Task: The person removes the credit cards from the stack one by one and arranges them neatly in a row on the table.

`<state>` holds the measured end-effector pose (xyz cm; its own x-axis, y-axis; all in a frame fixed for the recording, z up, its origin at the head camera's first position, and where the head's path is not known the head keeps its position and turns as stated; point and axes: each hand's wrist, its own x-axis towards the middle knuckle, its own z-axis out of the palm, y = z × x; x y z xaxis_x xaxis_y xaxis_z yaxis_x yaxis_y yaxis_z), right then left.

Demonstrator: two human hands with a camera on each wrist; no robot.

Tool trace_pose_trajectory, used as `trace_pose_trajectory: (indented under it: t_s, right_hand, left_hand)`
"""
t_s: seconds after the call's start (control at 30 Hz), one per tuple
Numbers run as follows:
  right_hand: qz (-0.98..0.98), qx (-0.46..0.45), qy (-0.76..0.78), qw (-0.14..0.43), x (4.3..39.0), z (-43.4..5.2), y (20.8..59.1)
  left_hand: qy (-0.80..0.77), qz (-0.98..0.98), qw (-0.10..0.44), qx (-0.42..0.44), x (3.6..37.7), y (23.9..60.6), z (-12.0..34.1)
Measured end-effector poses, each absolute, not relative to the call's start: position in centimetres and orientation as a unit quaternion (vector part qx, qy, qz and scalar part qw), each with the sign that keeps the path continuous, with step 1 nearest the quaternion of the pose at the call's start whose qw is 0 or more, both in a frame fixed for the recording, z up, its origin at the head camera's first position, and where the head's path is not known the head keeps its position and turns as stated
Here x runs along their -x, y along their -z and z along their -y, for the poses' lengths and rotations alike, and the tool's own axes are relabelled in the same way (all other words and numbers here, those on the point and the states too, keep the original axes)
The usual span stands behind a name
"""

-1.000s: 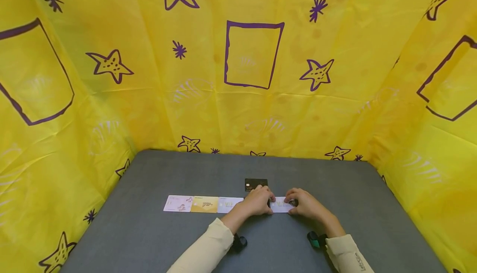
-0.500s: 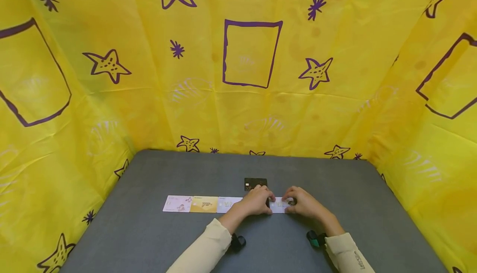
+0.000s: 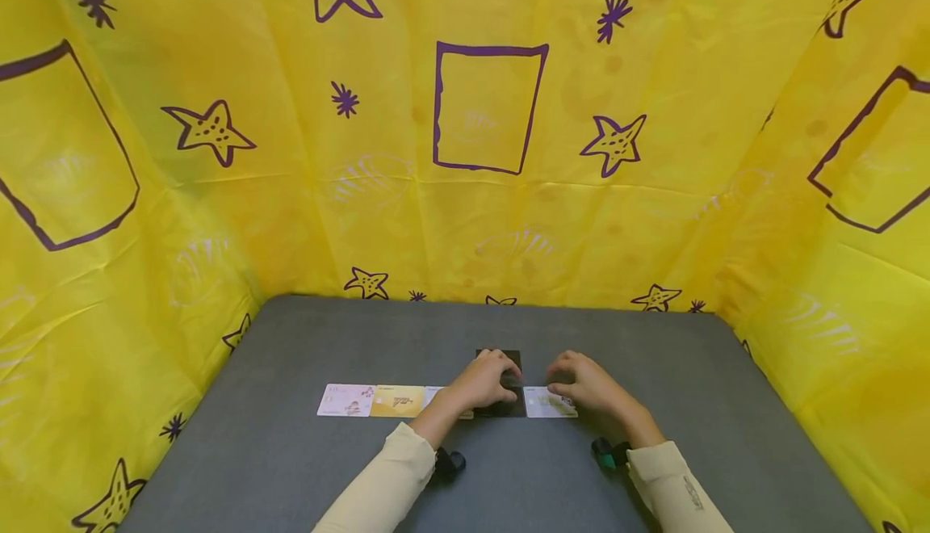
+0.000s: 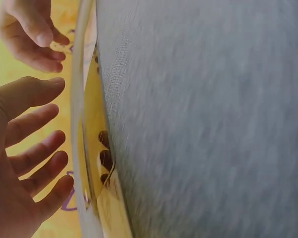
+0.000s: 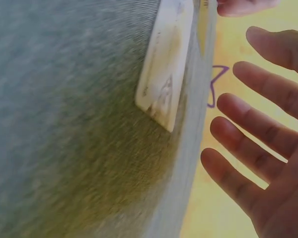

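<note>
A row of cards lies on the grey table (image 3: pixel 291 452): a pink card (image 3: pixel 345 400), a gold card (image 3: pixel 396 400), a pale card (image 3: pixel 434 392) half hidden by my left wrist, a black card (image 3: pixel 504 409) and a white card (image 3: pixel 550 403). My left hand (image 3: pixel 488 378) hovers over the black card with its fingers (image 4: pixel 37 163) spread and holds nothing. Behind its knuckles a second black card (image 3: pixel 500 353) shows as a strip. My right hand (image 3: pixel 577 379) sits above the white card's (image 5: pixel 166 74) far edge, fingers (image 5: pixel 258 134) straight and apart.
Yellow sheets (image 3: pixel 487 194) printed with purple stars and squares wall in the table at the back and on both sides. Cream sleeves (image 3: pixel 378 493) cover both forearms, each with a dark wrist camera (image 3: pixel 449 462).
Both hands have come off the white card and opened. The left hand moved back and left over the black cards; the right hand drew slightly back. The white card now lies uncovered.
</note>
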<state>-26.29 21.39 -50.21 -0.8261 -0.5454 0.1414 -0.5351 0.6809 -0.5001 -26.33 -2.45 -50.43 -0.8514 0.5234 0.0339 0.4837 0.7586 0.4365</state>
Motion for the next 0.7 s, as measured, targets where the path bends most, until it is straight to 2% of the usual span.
trace_pose_trajectory:
  t_s: [0.7]
  right_hand:
    - [-0.918,0.288,0.274,0.012,29.3,-18.0,49.9]
  left_hand:
    - [-0.270,-0.938,0.027,-0.214,28.3,49.9,6.2]
